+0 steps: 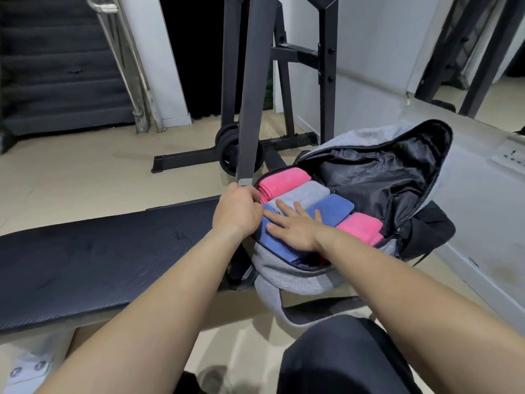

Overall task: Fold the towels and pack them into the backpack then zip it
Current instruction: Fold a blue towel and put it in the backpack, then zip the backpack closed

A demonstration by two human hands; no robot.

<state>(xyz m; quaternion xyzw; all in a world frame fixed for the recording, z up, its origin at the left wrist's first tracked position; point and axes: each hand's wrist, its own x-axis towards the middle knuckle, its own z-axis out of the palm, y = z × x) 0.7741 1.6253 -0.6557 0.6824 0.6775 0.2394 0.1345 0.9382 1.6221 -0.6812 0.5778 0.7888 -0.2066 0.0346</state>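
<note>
Right hand (295,226) lies flat, partly hiding blue towel (269,242); left hand (238,212) grips backpack (284,275) rim.

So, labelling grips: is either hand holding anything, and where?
Left hand grips the backpack by its opening rim; right hand presses flat on the blue towel.

A black padded bench (85,251) is set on a beige floor (71,172). A grey backpack (284,275) is seen at the bench's right end, its underside hidden. Behind, a black rack (184,160) with weight plates (230,155) is stood on the floor.
</note>
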